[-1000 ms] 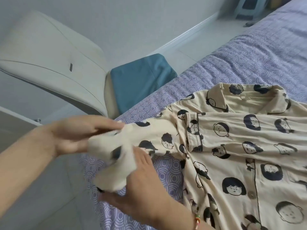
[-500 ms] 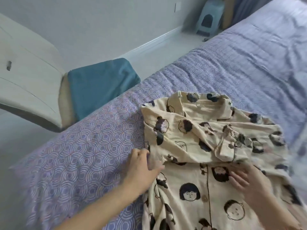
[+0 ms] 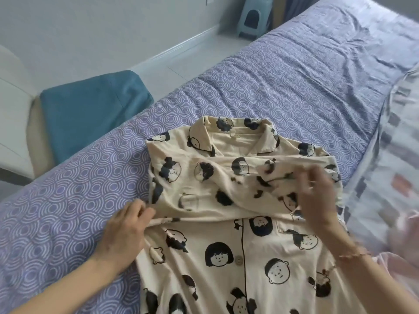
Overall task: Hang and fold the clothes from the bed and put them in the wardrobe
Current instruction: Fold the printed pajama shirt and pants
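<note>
Pinching the side edge of the pyjama shirt point(image 3: 226, 257), the fingers point(image 3: 145, 213) of the left hand point(image 3: 125, 232) curl round a fold; the right hand point(image 3: 315, 200) is blurred over the sleeve point(image 3: 204, 177) crossed on the chest, grip unreadable. The shirt lies front-up on the bed point(image 3: 283, 75). Folding is in hand; next, probably, the sides turn in, then the hem comes up

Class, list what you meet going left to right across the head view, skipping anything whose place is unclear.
Teal cushion → shirt collar → right hand → patterned quilt.
</note>
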`<state>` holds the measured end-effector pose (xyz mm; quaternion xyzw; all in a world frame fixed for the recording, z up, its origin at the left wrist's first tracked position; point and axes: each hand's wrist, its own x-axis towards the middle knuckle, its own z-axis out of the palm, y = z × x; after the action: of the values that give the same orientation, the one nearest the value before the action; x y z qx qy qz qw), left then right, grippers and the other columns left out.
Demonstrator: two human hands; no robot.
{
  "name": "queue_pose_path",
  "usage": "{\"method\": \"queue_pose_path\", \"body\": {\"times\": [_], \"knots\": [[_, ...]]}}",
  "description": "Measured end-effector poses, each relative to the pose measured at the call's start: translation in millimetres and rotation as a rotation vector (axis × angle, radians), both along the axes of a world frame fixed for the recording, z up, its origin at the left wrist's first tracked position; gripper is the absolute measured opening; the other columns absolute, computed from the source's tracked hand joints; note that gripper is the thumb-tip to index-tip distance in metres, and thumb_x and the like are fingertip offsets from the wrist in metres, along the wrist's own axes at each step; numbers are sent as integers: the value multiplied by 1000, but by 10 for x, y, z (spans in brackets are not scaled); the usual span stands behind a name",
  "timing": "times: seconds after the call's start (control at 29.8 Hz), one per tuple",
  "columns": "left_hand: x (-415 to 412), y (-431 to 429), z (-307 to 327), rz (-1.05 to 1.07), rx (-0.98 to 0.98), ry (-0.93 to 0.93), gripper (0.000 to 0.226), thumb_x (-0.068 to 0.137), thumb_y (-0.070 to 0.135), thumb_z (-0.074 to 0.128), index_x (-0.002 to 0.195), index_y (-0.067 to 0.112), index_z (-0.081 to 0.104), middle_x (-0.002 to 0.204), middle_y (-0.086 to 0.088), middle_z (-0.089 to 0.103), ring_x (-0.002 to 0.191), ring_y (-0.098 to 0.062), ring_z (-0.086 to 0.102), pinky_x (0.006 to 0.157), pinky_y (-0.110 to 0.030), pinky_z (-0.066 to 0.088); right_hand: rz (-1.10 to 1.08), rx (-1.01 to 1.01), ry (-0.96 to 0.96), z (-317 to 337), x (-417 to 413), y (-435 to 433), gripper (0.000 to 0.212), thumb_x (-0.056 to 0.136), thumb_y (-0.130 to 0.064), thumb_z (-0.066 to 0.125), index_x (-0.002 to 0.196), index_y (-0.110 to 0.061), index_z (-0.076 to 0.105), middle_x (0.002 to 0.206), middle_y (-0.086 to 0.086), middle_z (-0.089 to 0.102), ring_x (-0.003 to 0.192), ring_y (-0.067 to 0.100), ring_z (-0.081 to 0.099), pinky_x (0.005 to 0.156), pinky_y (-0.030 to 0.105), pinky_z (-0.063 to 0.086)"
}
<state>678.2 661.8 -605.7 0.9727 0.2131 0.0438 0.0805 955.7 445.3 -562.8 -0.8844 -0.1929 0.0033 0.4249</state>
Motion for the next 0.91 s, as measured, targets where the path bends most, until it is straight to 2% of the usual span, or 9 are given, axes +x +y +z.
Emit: {"method": "queue_pose_path", "body": {"times": [0.07,0.13,0.24,0.34,0.47,0.57,0.67,0.81,0.91], "knots": [[-36,59,16,3,-16,168,63,31,-14,77,83,13,53,81,-6,46,62,-25,57,49,-36,51,-415,239,123,32,275,-252,12,86,-23,54,85,-12,58,75,7,57,58,8,47,58,21,43],[78,63,148,-15,-15,428,59,48,0,77,97,19,49,95,-3,42,83,-25,58,65,-35,50,-564,181,401,-83,438,-607,21,80,-24,60,93,-7,62,79,13,57,47,10,51,43,21,43],[439,77,521,41,-93,580,25,84,25,49,109,26,48,109,3,42,111,-16,48,79,-26,38,-413,-120,518,-207,451,-936,50,71,-7,68,119,-2,54,92,14,59,67,17,60,50,20,47],[874,182,718,23,-71,172,32,92,23,45,124,25,50,124,4,51,117,-14,48,90,-27,40,-162,-167,402,-73,431,-841,38,86,0,57,123,-4,51,104,11,57,93,25,54,79,34,43],[1381,296,469,-122,-5,330,51,96,42,37,144,24,29,147,4,34,135,-15,30,113,-36,18,14,-465,440,-135,568,-710,38,88,-37,59,112,-7,59,101,10,65,93,26,62,84,40,51],[1527,363,239,-143,-14,424,46,96,45,36,137,26,38,137,6,43,128,-12,38,110,-34,23,48,-620,372,-163,680,-691,29,86,-41,61,82,-12,64,77,1,63,74,17,59,67,31,49],[1553,455,184,-207,18,329,35,94,46,39,121,26,49,117,9,51,112,-8,46,102,-29,30,80,-641,366,-187,748,-678,43,85,-41,63,55,-14,47,52,0,44,51,14,40,50,28,26],[1451,657,186,-266,20,105,15,90,30,56,87,15,61,81,7,51,77,-13,50,73,-31,35,15,-480,681,-106,807,-634,32,76,-31,75,64,-7,56,62,7,49,62,19,44,54,27,31],[1339,765,230,-243,36,-16,13,83,17,66,73,10,62,67,0,60,59,-23,58,60,-35,42,40,-410,442,24,829,-686,37,79,-29,72,63,2,63,55,8,52,52,15,44,49,22,31]]}}
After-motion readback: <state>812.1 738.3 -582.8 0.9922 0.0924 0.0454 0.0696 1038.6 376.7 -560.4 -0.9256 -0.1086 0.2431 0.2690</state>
